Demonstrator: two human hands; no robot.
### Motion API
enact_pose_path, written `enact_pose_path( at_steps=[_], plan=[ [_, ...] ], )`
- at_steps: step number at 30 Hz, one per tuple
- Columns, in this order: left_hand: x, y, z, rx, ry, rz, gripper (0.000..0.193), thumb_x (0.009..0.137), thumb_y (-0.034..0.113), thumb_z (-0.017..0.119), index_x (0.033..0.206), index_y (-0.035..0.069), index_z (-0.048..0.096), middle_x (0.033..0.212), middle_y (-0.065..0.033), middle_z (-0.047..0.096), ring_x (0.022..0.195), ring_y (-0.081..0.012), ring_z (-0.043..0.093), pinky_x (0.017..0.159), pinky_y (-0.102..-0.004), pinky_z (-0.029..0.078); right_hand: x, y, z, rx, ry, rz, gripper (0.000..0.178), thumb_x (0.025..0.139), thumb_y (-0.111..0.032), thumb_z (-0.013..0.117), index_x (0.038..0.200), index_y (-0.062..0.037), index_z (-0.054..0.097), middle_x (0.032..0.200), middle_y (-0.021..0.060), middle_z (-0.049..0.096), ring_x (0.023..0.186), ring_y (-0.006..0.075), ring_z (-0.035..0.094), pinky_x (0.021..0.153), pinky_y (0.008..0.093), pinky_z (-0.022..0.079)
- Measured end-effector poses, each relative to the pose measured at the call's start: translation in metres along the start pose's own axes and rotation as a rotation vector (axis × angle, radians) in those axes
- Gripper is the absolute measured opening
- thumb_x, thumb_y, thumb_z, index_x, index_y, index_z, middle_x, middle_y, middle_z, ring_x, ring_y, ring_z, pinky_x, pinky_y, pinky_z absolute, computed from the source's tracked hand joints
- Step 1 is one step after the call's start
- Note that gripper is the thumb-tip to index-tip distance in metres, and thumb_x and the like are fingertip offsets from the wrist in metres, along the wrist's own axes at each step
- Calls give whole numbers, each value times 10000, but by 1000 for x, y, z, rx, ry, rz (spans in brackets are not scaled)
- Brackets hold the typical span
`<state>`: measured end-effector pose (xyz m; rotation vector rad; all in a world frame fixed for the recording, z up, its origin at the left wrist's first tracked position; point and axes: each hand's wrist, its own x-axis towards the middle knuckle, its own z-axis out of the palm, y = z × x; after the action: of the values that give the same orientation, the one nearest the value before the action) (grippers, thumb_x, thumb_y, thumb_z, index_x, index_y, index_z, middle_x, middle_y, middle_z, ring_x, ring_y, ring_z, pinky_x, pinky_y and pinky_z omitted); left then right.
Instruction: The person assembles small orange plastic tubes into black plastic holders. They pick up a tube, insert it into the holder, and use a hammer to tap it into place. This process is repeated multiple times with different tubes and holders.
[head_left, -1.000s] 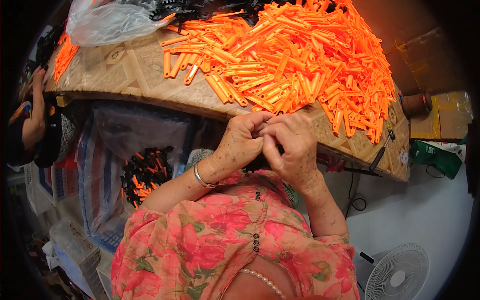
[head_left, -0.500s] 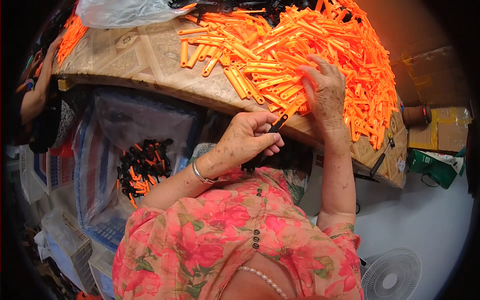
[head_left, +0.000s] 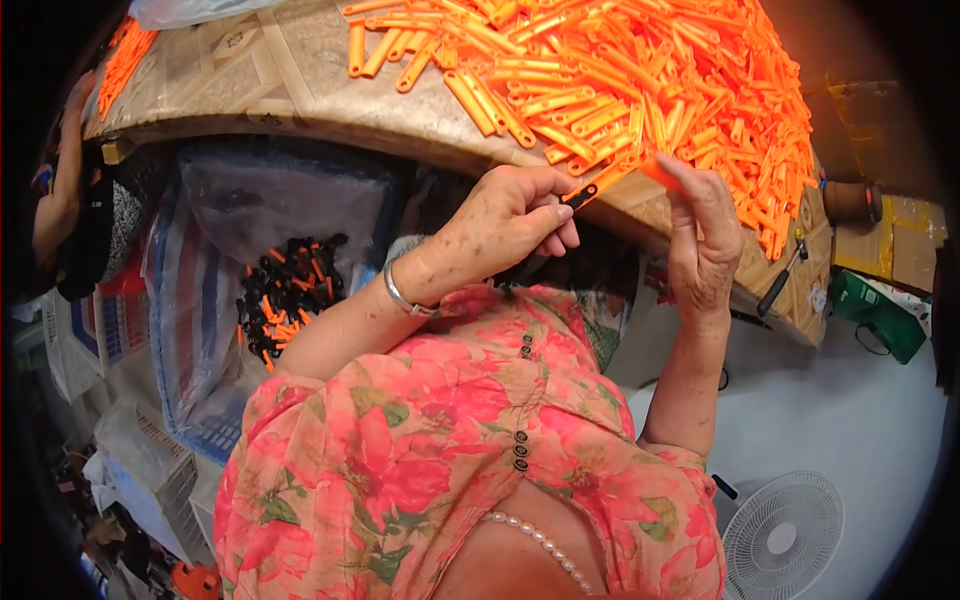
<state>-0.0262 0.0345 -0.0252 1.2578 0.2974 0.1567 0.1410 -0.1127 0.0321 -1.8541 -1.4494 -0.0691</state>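
Observation:
My left hand (head_left: 525, 220), with a bracelet on the wrist, is closed on a slim black piece with a long orange plastic handle (head_left: 605, 178). Its orange end points up and right, over the table edge. Close to that end is my right hand (head_left: 705, 225), its fingers stretched and thumb apart. An orange smear shows at its fingertips, and I cannot tell whether they touch the handle. Just beyond both hands lies a big heap of orange plastic handles (head_left: 570, 100) on the patterned table (head_left: 300, 80).
Below the table at left, a plastic-lined bag (head_left: 270, 200) holds black and orange pieces (head_left: 285, 290). A hammer-like tool (head_left: 783, 275) lies at the table's right corner, near a green bag (head_left: 880, 315). A white fan (head_left: 785, 535) stands lower right. Another person's arm (head_left: 65, 190) shows far left.
My right hand has moved right and down from the heap's edge, fingers straighter. My left hand still grips the piece, slightly higher in view. The whole view has shifted.

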Motion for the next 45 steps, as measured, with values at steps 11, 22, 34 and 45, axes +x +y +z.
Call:
enact_pose_path(
  at_steps=[11, 22, 34, 45],
  plan=[
    [14, -4, 25, 146, -226, -182, 231, 969, 49, 532, 1184, -23, 578, 843, -43, 677, 693, -60, 610, 650, -204, 522, -43, 3, -10, -144, -205, -25, 280, 785, -1, 704, 1055, -74, 686, 894, 85, 577, 821, 256, 591, 706, 353, 485],
    [22, -7, 38, 193, -276, -214, 223, 937, 28, 574, 1149, -35, 600, 818, -37, 663, 709, -73, 632, 621, -218, 531, -58, 16, -19, -199, -234, -101, 297, 741, -117, 754, 1035, -122, 714, 968, 49, 579, 900, 227, 583, 761, 360, 455],
    [22, -12, 46, 560, -222, 60, 166, 907, 73, 650, 1034, -33, 647, 718, -47, 655, 640, -78, 611, 579, -250, 516, -74, 26, -7, -153, -168, -126, 357, 694, -85, 779, 1044, -119, 716, 978, 29, 600, 897, 223, 577, 775, 356, 481],
    [19, -15, 44, 826, -116, 387, 192, 795, 80, 716, 951, -17, 660, 729, -159, 635, 617, -281, 622, 597, -357, 495, -86, 18, 3, -128, -61, -104, 428, 682, -41, 788, 1093, -140, 725, 1006, 41, 590, 882, 203, 572, 701, 328, 513]
  ],
)
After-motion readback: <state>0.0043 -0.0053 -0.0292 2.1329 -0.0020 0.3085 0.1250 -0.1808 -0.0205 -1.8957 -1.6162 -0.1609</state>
